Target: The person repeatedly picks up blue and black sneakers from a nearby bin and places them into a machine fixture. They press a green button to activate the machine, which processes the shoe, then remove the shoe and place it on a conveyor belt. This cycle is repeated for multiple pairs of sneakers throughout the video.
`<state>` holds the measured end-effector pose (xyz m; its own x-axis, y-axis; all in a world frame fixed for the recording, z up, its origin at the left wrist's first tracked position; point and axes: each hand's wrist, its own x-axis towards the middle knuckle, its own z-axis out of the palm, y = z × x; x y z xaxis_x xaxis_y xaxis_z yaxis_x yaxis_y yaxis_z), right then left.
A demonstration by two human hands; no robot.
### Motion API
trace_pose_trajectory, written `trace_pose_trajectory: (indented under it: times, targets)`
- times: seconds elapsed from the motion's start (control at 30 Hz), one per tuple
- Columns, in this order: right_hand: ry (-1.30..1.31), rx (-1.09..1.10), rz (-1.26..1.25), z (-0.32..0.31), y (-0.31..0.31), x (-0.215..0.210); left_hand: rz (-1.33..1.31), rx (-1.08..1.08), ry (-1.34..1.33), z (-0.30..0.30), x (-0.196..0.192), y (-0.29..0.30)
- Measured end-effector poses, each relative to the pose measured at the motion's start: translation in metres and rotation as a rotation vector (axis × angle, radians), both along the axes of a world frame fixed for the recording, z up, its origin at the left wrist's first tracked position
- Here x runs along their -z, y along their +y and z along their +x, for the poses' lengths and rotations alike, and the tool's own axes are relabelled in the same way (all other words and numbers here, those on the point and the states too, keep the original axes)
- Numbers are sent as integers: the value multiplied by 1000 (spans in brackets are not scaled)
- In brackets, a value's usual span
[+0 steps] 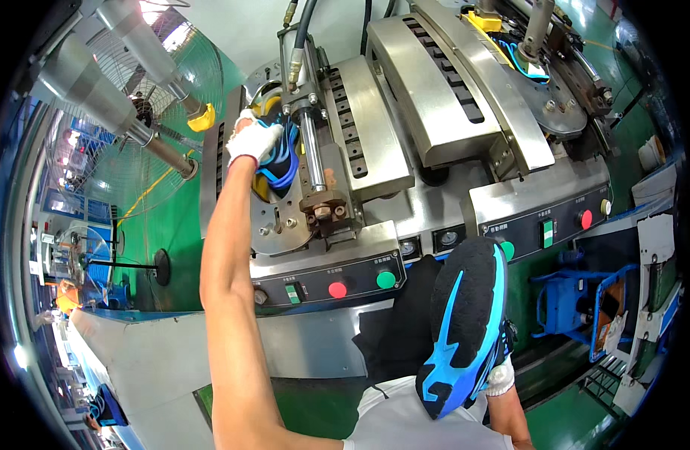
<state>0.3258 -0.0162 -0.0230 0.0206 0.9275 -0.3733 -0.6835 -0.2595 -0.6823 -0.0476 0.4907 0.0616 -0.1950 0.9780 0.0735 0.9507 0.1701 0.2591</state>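
Note:
My left hand, in a white glove, reaches out to the left-hand machine and grips a black and blue shoe. That shoe sits in the machine beside a shiny metal rod, with yellow parts around it. Close to my body, my right hand, also gloved, holds a second shoe by its side. Its sole faces up, black with bright blue and turquoise sections. Most of the right hand's fingers are hidden behind this shoe.
Red and green buttons line the machine's front panel. To the right stands a similar machine with another shoe in it. Metal cylinders hang at upper left before a fan. A blue cart stands at right.

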Motion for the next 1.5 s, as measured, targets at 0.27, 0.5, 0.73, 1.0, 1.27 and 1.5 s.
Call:
trace_pose_trajectory:
  times: [0.27,0.5,0.73,1.0,1.27,1.5]
  targets:
    - [259,53,19,-14,-19,4,475,119,-409,-60,-93,-131]
    - [-178,-74,-87,-33,39,-22,572,-9,-327,-119,-56,-402]
    - [-519,-193,219,-178,233,-164,221,-401,-252,-181,84,-565]
    - [-918,-389,223,-268,456,-137,127,-458,-210,-191,192,-617]
    - [-1867,-396,230,-275,551,-46,146,-376,-322,-200,193,-614]
    - [-1969,-409,101,-317,516,-45,102,-399,-308,-196,191,-619]
